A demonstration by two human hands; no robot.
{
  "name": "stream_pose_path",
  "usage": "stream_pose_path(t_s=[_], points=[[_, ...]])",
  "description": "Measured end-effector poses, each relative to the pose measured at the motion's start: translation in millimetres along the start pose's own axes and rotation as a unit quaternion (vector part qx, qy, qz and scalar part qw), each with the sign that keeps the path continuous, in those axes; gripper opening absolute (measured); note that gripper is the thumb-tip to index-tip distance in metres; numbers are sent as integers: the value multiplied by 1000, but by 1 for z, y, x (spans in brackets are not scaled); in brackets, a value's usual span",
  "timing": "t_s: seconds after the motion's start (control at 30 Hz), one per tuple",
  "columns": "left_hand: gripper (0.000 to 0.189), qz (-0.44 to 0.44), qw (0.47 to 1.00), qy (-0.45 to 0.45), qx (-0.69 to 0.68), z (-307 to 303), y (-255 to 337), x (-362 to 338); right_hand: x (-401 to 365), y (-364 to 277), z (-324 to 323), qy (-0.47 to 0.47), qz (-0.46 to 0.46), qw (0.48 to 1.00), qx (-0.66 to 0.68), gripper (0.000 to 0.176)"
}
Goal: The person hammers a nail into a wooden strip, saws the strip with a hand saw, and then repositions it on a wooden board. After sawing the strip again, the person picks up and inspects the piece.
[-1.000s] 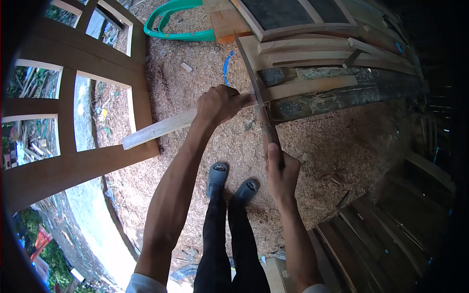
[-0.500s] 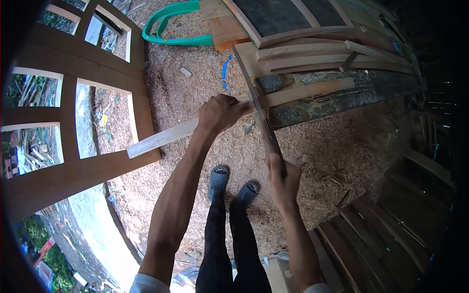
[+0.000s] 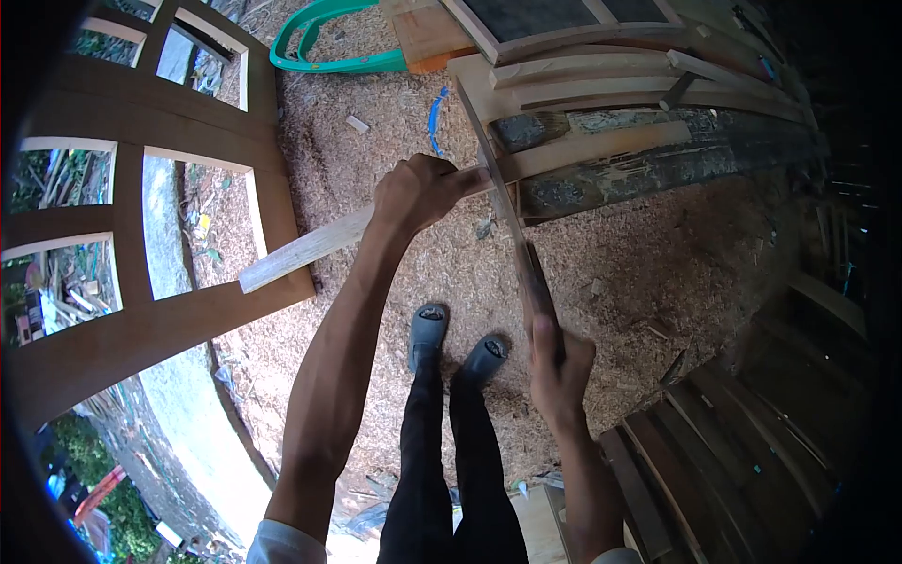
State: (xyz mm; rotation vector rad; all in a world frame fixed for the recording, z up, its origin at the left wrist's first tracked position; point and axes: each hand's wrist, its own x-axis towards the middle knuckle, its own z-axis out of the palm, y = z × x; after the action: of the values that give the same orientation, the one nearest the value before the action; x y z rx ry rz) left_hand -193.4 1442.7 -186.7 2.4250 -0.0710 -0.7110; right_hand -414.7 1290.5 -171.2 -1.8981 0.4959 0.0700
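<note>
My left hand (image 3: 412, 195) is wrapped round a long, narrow wooden board (image 3: 315, 246) and presses it from above. The board's far part rests on a dark, weathered beam (image 3: 629, 179), while its near end juts out to the left. In my right hand (image 3: 561, 371) is the handle of a handsaw (image 3: 505, 202). Its long blade crosses the board just right of my left fingers, touching or nearly touching it. Whether the teeth sit in a cut cannot be made out.
A large wooden frame with openings (image 3: 202, 132) stands at the left. Curved wooden strips (image 3: 601, 68) and a mesh-panelled frame (image 3: 545, 23) lie at the upper right, near a green plastic piece (image 3: 343, 64). Dark planks (image 3: 695, 442) lie lower right. Wood shavings (image 3: 639, 273) cover the floor.
My right hand has drawn the handsaw back toward my body and slightly right, its blade sliding across the board. My left hand keeps its grip on the board.
</note>
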Motion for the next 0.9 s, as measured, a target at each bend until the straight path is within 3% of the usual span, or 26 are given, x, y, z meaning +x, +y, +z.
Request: stream_pose_path(t_s=[0.13,0.2,0.37,0.43,0.5,0.6,0.8,0.9], points=[[57,-13,1000,6,19,-1,2,2,-85,31,-31,18,-5,999,-26,58],[57,5,999,24,21,4,0,-1,-78,42,-32,-18,24,999,-17,56],[53,70,994,61,65,12,-15,-7,9,17,-6,-17,-5,1000,21,56],[46,260,954,148,19,14,-25,-13,-7,11,-13,-20,0,1000,1,55],[43,260,954,149,30,17,-28,-14,-34,11,-24,-18,-14,999,-31,54],[40,253,954,153,39,17,-28,-12,-59,13,-28,-7,38,999,-11,55],[39,248,954,150,73,17,-23,-14,43,-26,13,3,-30,1000,0,59],[38,237,961,124,65,12,-22,-15,17,-4,-4,-6,-16,1000,9,49]])
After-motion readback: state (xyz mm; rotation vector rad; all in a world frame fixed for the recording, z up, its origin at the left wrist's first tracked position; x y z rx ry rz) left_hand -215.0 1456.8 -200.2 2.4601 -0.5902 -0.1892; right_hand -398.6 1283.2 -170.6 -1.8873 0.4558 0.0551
